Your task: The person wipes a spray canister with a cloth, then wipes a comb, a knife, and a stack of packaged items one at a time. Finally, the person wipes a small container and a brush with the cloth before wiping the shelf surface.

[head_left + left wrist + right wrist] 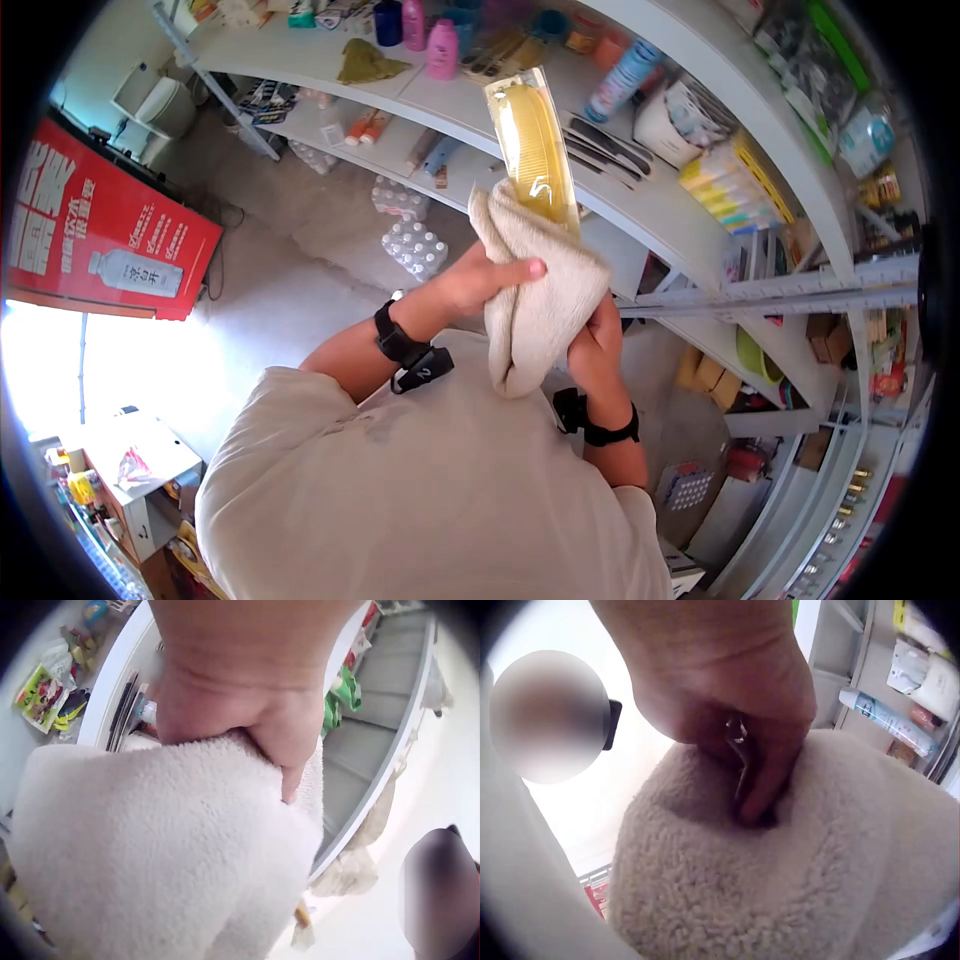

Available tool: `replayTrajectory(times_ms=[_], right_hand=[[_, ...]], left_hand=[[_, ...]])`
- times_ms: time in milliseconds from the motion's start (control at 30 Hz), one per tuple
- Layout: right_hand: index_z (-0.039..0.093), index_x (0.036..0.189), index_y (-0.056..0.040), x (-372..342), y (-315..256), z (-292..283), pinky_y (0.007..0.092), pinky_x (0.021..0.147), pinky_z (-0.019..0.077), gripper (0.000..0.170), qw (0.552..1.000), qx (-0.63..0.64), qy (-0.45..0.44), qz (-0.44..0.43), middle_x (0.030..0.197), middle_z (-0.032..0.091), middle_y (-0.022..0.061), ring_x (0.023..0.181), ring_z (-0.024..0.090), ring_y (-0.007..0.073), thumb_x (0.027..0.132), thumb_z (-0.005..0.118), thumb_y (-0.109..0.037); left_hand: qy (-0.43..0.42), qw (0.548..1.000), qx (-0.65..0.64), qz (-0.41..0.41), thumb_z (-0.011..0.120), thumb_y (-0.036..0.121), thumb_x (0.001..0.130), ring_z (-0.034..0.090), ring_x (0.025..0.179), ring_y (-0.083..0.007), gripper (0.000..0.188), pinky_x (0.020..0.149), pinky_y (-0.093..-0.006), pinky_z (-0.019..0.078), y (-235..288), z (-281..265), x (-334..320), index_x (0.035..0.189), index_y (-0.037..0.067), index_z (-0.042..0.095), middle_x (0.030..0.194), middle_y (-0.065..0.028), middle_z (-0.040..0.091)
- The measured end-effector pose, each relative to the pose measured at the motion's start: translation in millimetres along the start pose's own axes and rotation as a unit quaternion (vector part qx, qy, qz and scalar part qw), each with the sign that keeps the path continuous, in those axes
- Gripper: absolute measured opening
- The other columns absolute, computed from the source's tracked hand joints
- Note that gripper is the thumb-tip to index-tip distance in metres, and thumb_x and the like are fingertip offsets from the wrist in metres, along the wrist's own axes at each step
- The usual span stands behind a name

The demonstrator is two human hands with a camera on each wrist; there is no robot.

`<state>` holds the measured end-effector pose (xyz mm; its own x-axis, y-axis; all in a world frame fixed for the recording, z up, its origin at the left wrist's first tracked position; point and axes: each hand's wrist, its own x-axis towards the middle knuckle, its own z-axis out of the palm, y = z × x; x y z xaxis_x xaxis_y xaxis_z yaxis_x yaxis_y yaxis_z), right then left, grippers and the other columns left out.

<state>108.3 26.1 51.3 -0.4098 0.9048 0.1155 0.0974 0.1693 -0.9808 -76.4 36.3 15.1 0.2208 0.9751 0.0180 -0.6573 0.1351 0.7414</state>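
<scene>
A folded cream towel [548,300] is held up in front of the chest between both hands. My left hand [478,284] grips its left side, thumb laid across the front; in the left wrist view the towel covers most of that hand's fingers. My right hand [597,345] grips the right edge, and the right wrist view shows its fingers [761,795] tucked into a fold, with a thin shiny strip [739,750] between them. A yellow comb [535,135] in a clear pack stands out above the towel, its lower end hidden behind the cloth.
White shelves [680,215] curve ahead and right, holding a blue spray can [622,80], black-handled knives [608,150], a white bin [668,125] and pink bottles [442,50]. Bottle packs [414,250] stand on the floor. A red banner box [110,225] is at left, a desk [140,460] lower left.
</scene>
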Motion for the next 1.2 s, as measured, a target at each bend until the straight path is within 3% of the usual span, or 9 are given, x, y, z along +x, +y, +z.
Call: replayTrajectory(times_ms=[200, 367, 433, 500, 600, 867, 967, 1000, 1200], right_hand=[[0.036, 0.144, -0.0045, 49.4, -14.4, 59.4, 0.031, 0.075, 0.0502, 0.051, 0.968, -0.23, -0.097, -0.021, 0.1, 0.065, 0.0207, 0.081, 0.065, 0.0211, 0.094, 0.05, -0.007], [0.033, 0.145, -0.0023, 102.9, -13.0, 112.8, 0.0304, 0.089, 0.0461, 0.053, 0.98, -0.143, -0.113, -0.085, 0.11, 0.063, 0.0215, 0.101, 0.064, 0.024, 0.095, 0.052, -0.01], [0.032, 0.145, -0.0018, 120.6, -2.7, 127.3, 0.031, 0.101, 0.0397, 0.054, 0.994, 0.044, -0.103, 0.006, 0.133, 0.053, 0.0143, 0.114, 0.057, 0.0226, 0.095, 0.052, -0.008], [0.033, 0.145, -0.0025, 137.9, -3.2, 136.0, 0.0314, 0.093, 0.0472, 0.054, 0.986, 0.105, -0.127, 0.026, 0.134, 0.051, 0.0124, 0.11, 0.058, 0.0214, 0.095, 0.052, -0.007], [0.037, 0.141, -0.0023, 144.5, -14.3, 148.0, 0.0294, 0.053, 0.0535, 0.052, 0.935, 0.227, -0.18, 0.205, 0.111, 0.061, 0.0112, 0.074, 0.064, 0.0169, 0.092, 0.054, -0.008], [0.051, 0.124, -0.0003, 164.1, 9.5, 165.3, 0.0275, 0.044, 0.043, 0.034, 0.808, 0.325, -0.354, 0.341, 0.07, 0.061, 0.0106, 0.047, 0.056, 0.0176, 0.095, 0.053, -0.018], [0.053, 0.123, 0.0, 169.4, 12.6, 158.4, 0.0286, 0.057, 0.0476, 0.034, 0.804, 0.321, -0.379, 0.326, 0.082, 0.064, 0.0102, 0.065, 0.061, 0.0169, 0.096, 0.052, -0.022], [0.051, 0.125, 0.0014, 169.2, 14.0, 158.7, 0.0281, 0.064, 0.0473, 0.039, 0.848, 0.268, -0.357, 0.285, 0.089, 0.063, 0.0102, 0.074, 0.06, 0.0163, 0.097, 0.052, -0.025], [0.047, 0.131, -0.0008, 167.4, 5.4, 171.0, 0.0316, 0.094, 0.0423, 0.042, 0.956, 0.165, -0.162, 0.183, 0.114, 0.06, 0.0105, 0.109, 0.054, 0.016, 0.099, 0.049, -0.029]], left_hand=[[0.136, 0.976, -0.141, 0.096, 0.062, 0.027, 0.092, 0.063, 0.104, -0.0264, 0.052, 0.091, -0.0398, 0.0526, 93.8, -69.8, 4.7, 0.131, -0.002, 0.044, 0.117, -0.016, 0.062], [0.162, 0.985, -0.048, 0.04, 0.061, 0.036, 0.092, 0.063, 0.106, -0.0248, 0.057, 0.092, -0.0392, 0.0514, 127.3, -125.0, -9.1, 0.132, -0.001, 0.044, 0.116, -0.015, 0.063], [0.085, 0.995, -0.028, 0.047, 0.071, 0.027, 0.085, 0.06, 0.112, -0.0261, 0.061, 0.097, -0.04, 0.0485, 126.2, -128.1, -15.7, 0.133, 0.0, 0.044, 0.122, -0.0142, 0.06], [0.063, 0.996, -0.046, 0.041, 0.073, 0.027, 0.083, 0.058, 0.114, -0.0265, 0.064, 0.098, -0.0408, 0.048, 127.3, -141.3, -20.6, 0.133, 0.001, 0.044, 0.125, -0.0143, 0.058], [0.02, 0.99, -0.129, 0.061, 0.071, 0.029, 0.084, 0.057, 0.115, -0.0276, 0.064, 0.099, -0.0422, 0.0475, 141.2, -190.8, -30.2, 0.134, 0.002, 0.042, 0.127, -0.0146, 0.056], [0.053, 0.966, -0.254, -0.002, 0.07, 0.032, 0.086, 0.054, 0.116, -0.0304, 0.064, 0.098, -0.0441, 0.046, 200.5, -185.1, -27.3, 0.135, 0.003, 0.041, 0.125, -0.0162, 0.056], [-0.163, 0.963, -0.179, 0.119, 0.065, 0.03, 0.09, 0.053, 0.112, -0.028, 0.055, 0.095, -0.0436, 0.0444, 160.5, -205.7, -0.6, 0.133, 0.005, 0.041, 0.119, -0.0142, 0.057], [-0.192, 0.953, -0.208, 0.112, 0.065, 0.029, 0.09, 0.053, 0.11, -0.0271, 0.055, 0.095, -0.0432, 0.0441, 142.7, -219.6, 6.6, 0.133, 0.005, 0.041, 0.118, -0.0142, 0.057], [-0.081, 0.992, -0.09, 0.023, 0.069, 0.009, 0.084, 0.06, 0.105, -0.0242, 0.042, 0.092, -0.0373, 0.0486, 132.8, -247.7, 27.3, 0.122, -0.001, 0.054, 0.116, -0.0129, 0.061]])
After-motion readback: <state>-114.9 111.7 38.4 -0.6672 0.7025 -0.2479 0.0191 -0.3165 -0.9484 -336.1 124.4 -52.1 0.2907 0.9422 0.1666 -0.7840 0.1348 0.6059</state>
